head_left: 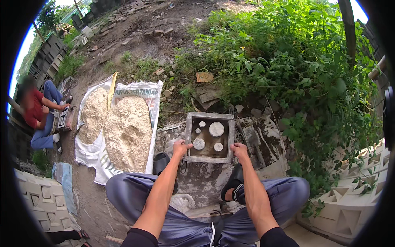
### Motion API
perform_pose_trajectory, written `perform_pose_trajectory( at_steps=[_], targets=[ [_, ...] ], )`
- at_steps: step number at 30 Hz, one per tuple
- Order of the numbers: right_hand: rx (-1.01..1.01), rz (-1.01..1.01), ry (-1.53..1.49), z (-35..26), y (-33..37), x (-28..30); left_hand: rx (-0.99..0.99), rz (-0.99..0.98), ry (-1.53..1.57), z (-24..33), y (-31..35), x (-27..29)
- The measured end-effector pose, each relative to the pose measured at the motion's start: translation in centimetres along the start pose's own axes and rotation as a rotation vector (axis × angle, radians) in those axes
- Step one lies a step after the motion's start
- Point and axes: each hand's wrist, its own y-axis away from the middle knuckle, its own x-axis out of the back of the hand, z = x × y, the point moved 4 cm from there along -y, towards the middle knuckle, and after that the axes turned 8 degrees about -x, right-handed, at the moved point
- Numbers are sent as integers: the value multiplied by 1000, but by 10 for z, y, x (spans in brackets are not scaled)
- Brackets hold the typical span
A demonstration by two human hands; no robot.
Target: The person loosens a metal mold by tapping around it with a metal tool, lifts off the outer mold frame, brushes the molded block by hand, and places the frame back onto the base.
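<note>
A square grey metal mould [209,116] lies on the ground between my knees, with round grey plugs standing inside it. My left hand [181,147] grips the mould's near left corner. My right hand [240,151] grips its near right corner. I am squatting, in grey trousers and black sandals, over a cement-stained slab [201,181].
Two heaps of pale sand [125,131] lie on white sacks to the left. A seated person in a red shirt [39,113] works at far left with another mould. White patterned concrete blocks [354,206] stack at lower right and lower left. Green bushes [296,61] grow behind.
</note>
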Motion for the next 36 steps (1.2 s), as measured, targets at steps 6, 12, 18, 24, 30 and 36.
perform_pose_trajectory(
  at_steps=[6,12,18,24,30,36],
  targets=[
    [158,124,39,-8,7,0,-82,7,8,-6,-6,-7],
    [111,216,108,-38,43,-14,-111,56,76,-12,-6,3],
    [135,359,153,-5,5,-8,-112,22,-118,19,1,-5],
    [108,106,141,-25,10,-8,-64,-8,-240,25,0,5],
    [121,-31,18,-49,15,-23,-86,-77,13,43,-16,-9],
    [194,58,166,-47,13,-24,-241,126,-170,46,-12,-17]
  ],
)
